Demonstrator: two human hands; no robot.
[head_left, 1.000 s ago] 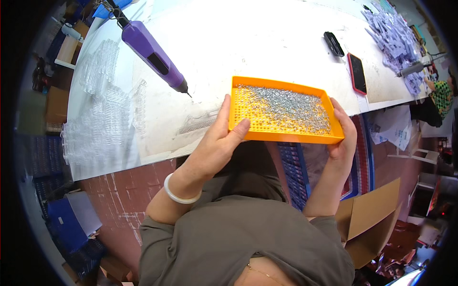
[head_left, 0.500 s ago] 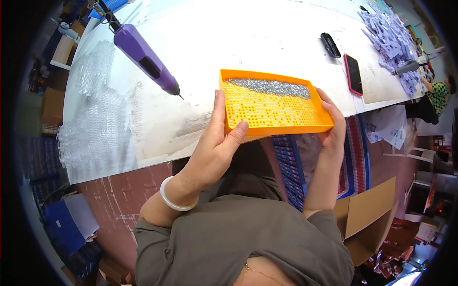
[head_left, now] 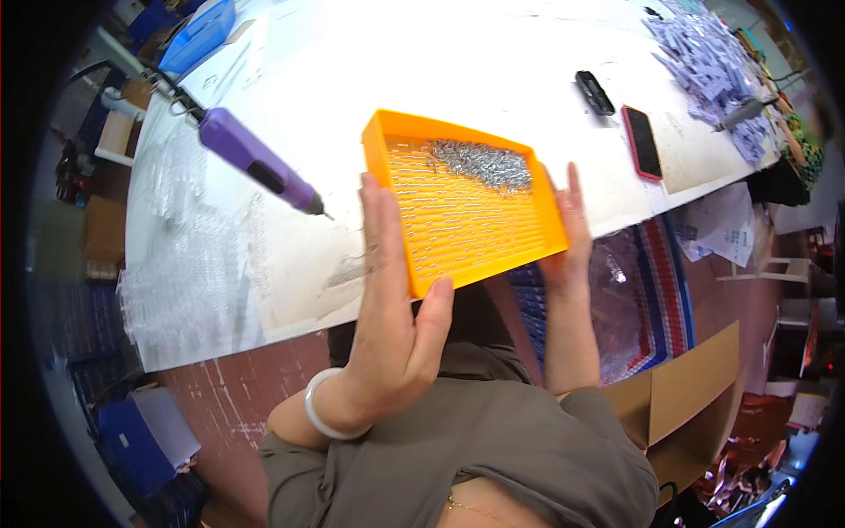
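Note:
Between my two hands I hold a shallow yellow-orange tray [head_left: 493,251], tilted, above the table's near edge. Its floor carries rows of small holes, many with a silver piece in them. A heap of small silver screws [head_left: 484,165] lies toward the tray's far right corner. My left hand [head_left: 387,299] grips the left end, its thumb at the near rim and its fingers along the outer wall. Against the right end presses my right hand [head_left: 572,229], with fingers partly stretched upward; some of them are hidden behind the wall.
Left of the tray hangs a purple electric screwdriver [head_left: 255,160]. Clear plastic parts [head_left: 189,273] cover the table's left side. To the right are a phone [head_left: 642,143], a black case [head_left: 595,92], a grey tool [head_left: 744,113] and a pile of pale lilac parts [head_left: 704,66].
The tray has moved left and tilted more, its right end raised. The screw heap has shifted and bunched toward the right. My right hand's fingers have straightened somewhat.

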